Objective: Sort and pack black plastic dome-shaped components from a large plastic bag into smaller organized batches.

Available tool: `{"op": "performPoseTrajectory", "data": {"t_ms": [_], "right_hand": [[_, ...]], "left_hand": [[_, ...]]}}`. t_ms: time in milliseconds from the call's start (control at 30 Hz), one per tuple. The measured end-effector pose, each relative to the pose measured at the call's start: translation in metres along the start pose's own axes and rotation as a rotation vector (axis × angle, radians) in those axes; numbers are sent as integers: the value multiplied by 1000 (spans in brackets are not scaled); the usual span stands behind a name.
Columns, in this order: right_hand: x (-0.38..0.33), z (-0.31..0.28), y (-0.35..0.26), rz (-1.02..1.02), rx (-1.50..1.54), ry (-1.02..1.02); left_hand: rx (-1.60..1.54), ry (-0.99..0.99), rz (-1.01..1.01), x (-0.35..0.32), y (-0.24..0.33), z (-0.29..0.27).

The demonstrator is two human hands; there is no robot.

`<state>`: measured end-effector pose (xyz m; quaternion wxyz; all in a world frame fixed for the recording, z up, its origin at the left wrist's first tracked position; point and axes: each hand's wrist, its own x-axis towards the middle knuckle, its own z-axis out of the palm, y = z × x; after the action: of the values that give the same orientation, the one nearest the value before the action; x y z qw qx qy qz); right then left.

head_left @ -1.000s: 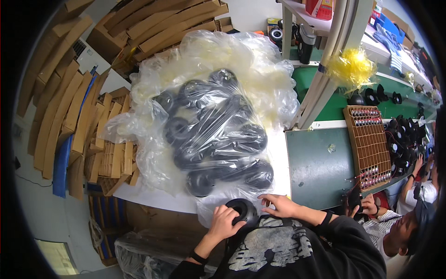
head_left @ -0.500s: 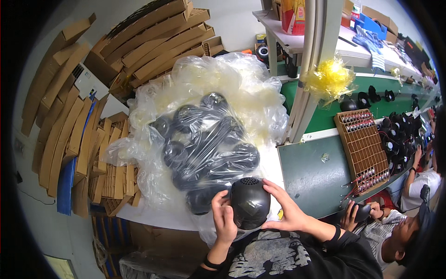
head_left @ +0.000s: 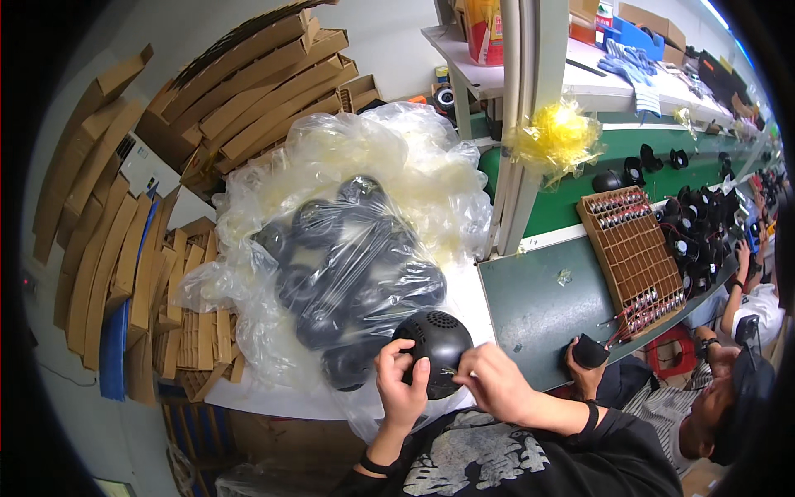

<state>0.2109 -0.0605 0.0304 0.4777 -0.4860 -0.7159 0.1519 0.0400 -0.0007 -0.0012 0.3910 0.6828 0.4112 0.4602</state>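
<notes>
A black rounded plastic housing (head_left: pixel 434 338) with a patch of small round holes in its top is held just in front of my body. My left hand (head_left: pixel 401 383) grips its left side, thumb and fingers around it. At its lower right side my right hand (head_left: pixel 495 383) is closed in a pinch; something small and pale shows at the fingertips, too small to name. Just beyond, a clear plastic bag (head_left: pixel 344 282) covers several similar black housings on a white table (head_left: pixel 281 400). One more black housing (head_left: pixel 346 366) lies near the bag's front edge.
Stacked cardboard dividers (head_left: pixel 108 265) stand at the left. To the right, a green bench (head_left: pixel 530 306) carries a divided brown tray (head_left: pixel 633 257) and many black parts. A yellow film bundle (head_left: pixel 559 137) hangs on a post. A co-worker (head_left: pixel 696 406) sits at the right holding a black part.
My right hand has gone from an open hold on the housing's right side to a pinch at its lower right. The housing has tilted, and the view has shifted slightly.
</notes>
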Motion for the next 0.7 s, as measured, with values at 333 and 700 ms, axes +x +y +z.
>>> {"op": "performPoseTrajectory", "data": {"t_ms": [333,700], "right_hand": [[4,-12,-15,-233,472,-438],[104,-121,35,-78,155,518]], "left_hand": [[-146,-30,-207,12,0,9],[164,78,122,20,-16,-35]]}}
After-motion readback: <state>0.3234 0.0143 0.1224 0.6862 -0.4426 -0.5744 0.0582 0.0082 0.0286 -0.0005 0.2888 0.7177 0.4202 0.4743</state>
